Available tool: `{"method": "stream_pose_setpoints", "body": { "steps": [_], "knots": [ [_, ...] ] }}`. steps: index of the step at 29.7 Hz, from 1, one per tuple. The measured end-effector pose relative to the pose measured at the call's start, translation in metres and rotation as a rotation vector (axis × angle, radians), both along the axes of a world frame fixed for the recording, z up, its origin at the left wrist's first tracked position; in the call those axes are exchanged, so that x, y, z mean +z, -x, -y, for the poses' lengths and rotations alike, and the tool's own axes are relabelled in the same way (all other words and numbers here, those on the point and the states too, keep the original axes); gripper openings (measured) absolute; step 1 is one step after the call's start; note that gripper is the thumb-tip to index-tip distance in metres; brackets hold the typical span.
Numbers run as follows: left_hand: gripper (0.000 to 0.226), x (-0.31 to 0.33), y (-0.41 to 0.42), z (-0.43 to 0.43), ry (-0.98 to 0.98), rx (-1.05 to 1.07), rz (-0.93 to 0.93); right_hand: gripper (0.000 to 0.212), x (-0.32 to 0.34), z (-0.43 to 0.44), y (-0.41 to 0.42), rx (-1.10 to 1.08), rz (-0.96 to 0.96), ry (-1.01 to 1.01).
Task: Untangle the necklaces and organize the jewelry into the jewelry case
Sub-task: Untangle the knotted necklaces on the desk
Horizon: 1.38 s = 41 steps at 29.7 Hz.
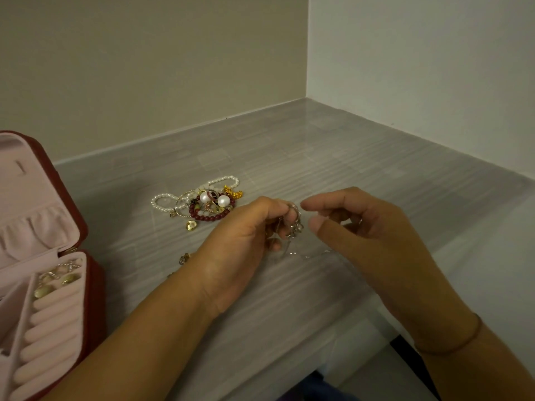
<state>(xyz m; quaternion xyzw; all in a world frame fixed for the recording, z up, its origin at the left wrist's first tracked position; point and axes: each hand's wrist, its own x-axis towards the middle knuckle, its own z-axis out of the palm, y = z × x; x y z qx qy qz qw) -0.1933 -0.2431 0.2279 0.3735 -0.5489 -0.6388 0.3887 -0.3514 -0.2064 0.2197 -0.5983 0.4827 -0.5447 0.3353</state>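
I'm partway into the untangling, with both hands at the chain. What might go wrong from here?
1. The left hand grips the silver chain tangle bunched up; a hard pull from the right hand could tighten the knot or snap a thin strand.
2. Small loose pieces lie beside the left wrist; a forearm sweep might scatter them.
3. The bead pile sits close behind, so the chain could snag in it.

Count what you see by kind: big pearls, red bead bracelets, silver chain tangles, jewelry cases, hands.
Big pearls: 2
Red bead bracelet: 1
Silver chain tangle: 1
Jewelry case: 1
Hands: 2, left hand and right hand
Total: 7
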Motion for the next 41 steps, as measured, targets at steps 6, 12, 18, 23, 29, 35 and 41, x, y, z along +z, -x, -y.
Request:
{"method": "stream_pose_setpoints", "body": {
  "steps": [6,12,18,23,29,35,41],
  "knots": [
    [0.02,0.001,0.0,-0.001,0.055,0.032,0.067,0.009,-0.001,0.002,-0.005,-0.056,-0.029,-0.023],
    [0.023,0.001,0.001,-0.002,-0.009,0.015,0.053,0.01,0.001,0.002,0.002,0.153,0.349,-0.219],
    [0.029,0.0,0.001,-0.002,-0.06,-0.035,0.037,0.008,-0.004,0.005,-0.001,0.307,0.664,-0.417],
    [0.024,-0.001,0.001,0.0,-0.128,-0.01,-0.072,0.004,-0.005,0.006,-0.001,0.335,0.596,-0.337],
    [0.024,-0.001,0.004,-0.001,-0.124,0.093,-0.056,0.005,-0.004,0.006,0.004,0.289,0.388,-0.218],
    [0.035,0.0,0.0,0.0,-0.228,-0.073,-0.124,0.007,0.0,0.004,0.004,0.257,0.223,-0.17],
    [0.012,-0.002,-0.005,0.004,-0.219,-0.155,-0.168,0.018,0.007,0.004,0.009,0.277,0.18,-0.178]
  ]
}}
